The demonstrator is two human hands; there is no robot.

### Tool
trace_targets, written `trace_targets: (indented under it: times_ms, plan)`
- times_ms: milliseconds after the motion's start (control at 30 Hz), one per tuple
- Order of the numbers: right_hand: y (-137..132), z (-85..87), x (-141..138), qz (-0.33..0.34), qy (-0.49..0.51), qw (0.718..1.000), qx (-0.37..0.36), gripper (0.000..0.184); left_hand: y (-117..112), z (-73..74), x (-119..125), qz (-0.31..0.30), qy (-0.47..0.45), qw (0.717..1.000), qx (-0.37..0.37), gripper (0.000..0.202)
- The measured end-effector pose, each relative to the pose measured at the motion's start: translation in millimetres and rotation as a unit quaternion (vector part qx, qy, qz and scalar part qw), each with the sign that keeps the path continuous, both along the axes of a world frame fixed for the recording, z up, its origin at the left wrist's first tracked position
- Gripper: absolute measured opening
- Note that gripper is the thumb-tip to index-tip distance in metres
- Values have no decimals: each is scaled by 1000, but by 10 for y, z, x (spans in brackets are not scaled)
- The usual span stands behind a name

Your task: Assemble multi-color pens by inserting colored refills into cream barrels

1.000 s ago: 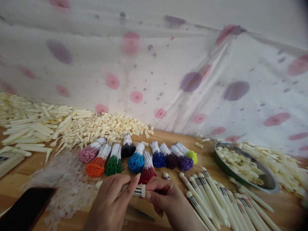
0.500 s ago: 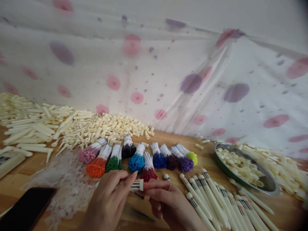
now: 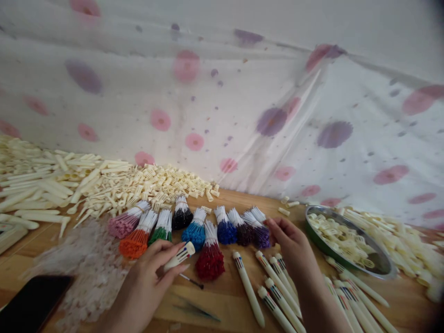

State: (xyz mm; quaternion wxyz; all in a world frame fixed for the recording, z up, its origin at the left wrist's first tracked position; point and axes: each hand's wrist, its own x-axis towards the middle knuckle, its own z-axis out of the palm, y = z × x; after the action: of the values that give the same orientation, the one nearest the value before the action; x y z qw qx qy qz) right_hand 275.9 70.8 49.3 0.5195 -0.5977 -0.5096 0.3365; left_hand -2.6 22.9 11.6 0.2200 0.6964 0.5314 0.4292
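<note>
My left hand [image 3: 152,273] is closed around a white multicolour pen [image 3: 177,258], with its slotted top and coloured sliders pointing up and right; my fingers hide its lower part. My right hand [image 3: 289,238] is at the right end of the row of refill bundles, thumb and fingertips together beside the purple refill bundle [image 3: 262,237]. Its fingers cover the yellow-green bundle's coloured end, and what they pinch is hidden. Between my hands lie the dark red refill bundle [image 3: 210,262], a single dark-tipped refill [image 3: 192,281] and tweezers [image 3: 198,310].
Several multicolour pens [image 3: 248,289] lie at the right front. A green oval dish [image 3: 350,243] holds cream rings. Cream pen parts [image 3: 166,182] are heaped at the back left. Clear plastic pieces [image 3: 92,273] and a phone [image 3: 33,300] lie at left. A flowered plastic sheet [image 3: 208,106] hangs behind.
My right hand has left the pen top and moved right and back to the end of the bundles. The left hand, still holding the pen, has shifted left and tilted it upward.
</note>
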Motion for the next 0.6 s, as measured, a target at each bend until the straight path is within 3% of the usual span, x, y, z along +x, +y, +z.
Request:
trace_targets:
  times_ms: [300, 600]
  plan:
    - [92, -118, 277, -74, -158, 985, 11, 49, 42, -101, -45, 11, -30, 999, -9, 27]
    - [209, -285, 273, -33, -310, 949, -34, 38, 103, -146, -78, 19, -36, 999, 11, 34]
